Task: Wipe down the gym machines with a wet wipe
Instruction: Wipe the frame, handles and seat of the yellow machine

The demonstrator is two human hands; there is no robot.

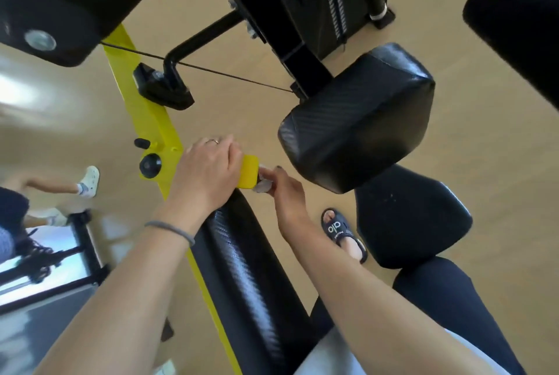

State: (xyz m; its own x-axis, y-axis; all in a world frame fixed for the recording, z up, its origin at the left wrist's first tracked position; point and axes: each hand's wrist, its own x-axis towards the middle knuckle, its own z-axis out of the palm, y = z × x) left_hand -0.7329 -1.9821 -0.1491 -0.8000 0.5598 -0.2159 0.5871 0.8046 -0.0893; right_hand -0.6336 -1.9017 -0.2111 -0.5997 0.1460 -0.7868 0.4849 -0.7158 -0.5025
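Note:
A yellow-framed gym machine (151, 120) with black pads fills the view. My left hand (208, 172) grips the yellow arm just above a long black roller pad (242, 268). My right hand (282, 190) pinches a small crumpled white wet wipe (262, 185) and presses it against the yellow end cap (248, 170) of that arm. Most of the wipe is hidden between my fingers and the cap.
A black seat pad (357, 123) sits right of my hands, with another black pad (414, 220) below it. A black knob (149, 165) sticks out of the frame at left. My sandalled foot (344, 235) stands on the tan floor. Another person's legs (60, 187) are at far left.

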